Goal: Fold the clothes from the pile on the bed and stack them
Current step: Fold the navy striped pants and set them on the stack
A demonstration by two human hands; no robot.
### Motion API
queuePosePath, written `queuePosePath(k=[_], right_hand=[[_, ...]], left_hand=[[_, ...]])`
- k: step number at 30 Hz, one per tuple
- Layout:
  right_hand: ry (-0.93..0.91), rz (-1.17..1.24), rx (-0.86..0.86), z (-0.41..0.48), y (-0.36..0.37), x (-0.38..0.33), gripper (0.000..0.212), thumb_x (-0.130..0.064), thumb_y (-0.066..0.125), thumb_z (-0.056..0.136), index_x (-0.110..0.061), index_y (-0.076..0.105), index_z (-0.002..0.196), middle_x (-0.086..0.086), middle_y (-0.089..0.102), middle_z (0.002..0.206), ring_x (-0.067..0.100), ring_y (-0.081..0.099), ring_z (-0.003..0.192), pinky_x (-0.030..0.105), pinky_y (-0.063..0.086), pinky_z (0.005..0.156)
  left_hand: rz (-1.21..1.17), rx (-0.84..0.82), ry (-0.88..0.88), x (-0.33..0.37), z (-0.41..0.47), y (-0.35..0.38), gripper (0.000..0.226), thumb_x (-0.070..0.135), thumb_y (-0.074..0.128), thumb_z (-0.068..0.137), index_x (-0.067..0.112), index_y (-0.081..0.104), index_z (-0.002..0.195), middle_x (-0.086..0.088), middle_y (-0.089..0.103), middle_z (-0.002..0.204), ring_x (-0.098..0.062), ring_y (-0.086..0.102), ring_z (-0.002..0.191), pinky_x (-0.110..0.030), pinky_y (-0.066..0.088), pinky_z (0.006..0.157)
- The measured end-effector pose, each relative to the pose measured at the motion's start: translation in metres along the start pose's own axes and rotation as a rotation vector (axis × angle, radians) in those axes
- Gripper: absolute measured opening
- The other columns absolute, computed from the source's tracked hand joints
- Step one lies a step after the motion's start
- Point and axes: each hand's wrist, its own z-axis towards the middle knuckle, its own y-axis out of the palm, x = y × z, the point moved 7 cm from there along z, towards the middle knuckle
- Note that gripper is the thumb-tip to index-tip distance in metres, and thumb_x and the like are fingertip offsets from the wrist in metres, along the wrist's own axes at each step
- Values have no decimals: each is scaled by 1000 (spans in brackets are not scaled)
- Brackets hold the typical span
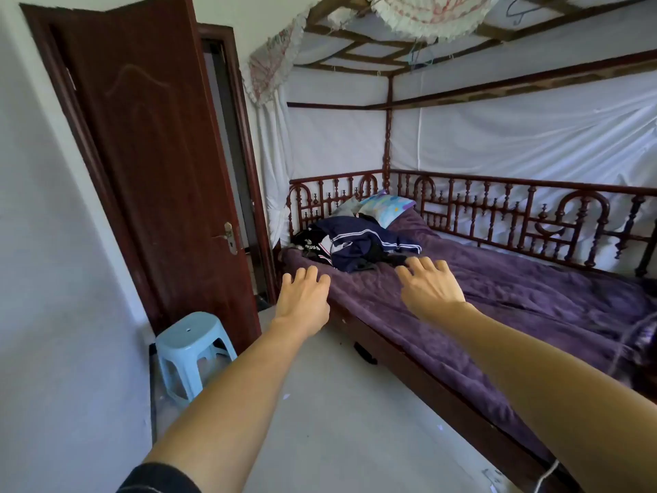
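A pile of dark clothes [355,243], navy with white stripes plus black pieces, lies at the far left end of the bed on the purple blanket [497,300]. My left hand [304,297] reaches forward over the bed's near corner, fingers spread and empty, short of the pile. My right hand [428,284] hovers over the blanket just right of the pile, fingers spread and holding nothing. Both arms are stretched out in front of me.
A colourful pillow [385,206] lies behind the pile against the carved wooden railing [497,211]. A light blue plastic stool [193,354] stands by the open brown door [153,165] on the left. Pale floor runs along the bed's wooden side.
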Motion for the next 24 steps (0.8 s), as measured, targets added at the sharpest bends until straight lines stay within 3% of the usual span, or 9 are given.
queuePosePath(k=[12, 24], right_hand=[[-7, 46, -108, 134, 125, 13, 35, -24, 40, 96, -16, 44, 130, 8, 47, 130, 29, 46, 116, 41, 35, 91], [-87, 68, -140, 320, 224, 3, 36, -27, 39, 98, -17, 42, 132, 7, 47, 130, 28, 47, 114, 40, 38, 93]], left_hand=[[-18, -130, -19, -13, 134, 111, 37, 24, 48, 93, 15, 46, 129, -8, 46, 128, -27, 43, 120, -43, 33, 100], [-38, -197, -100, -86, 283, 202, 38, 22, 45, 94, 15, 44, 131, -9, 45, 130, -27, 42, 121, -42, 33, 101]])
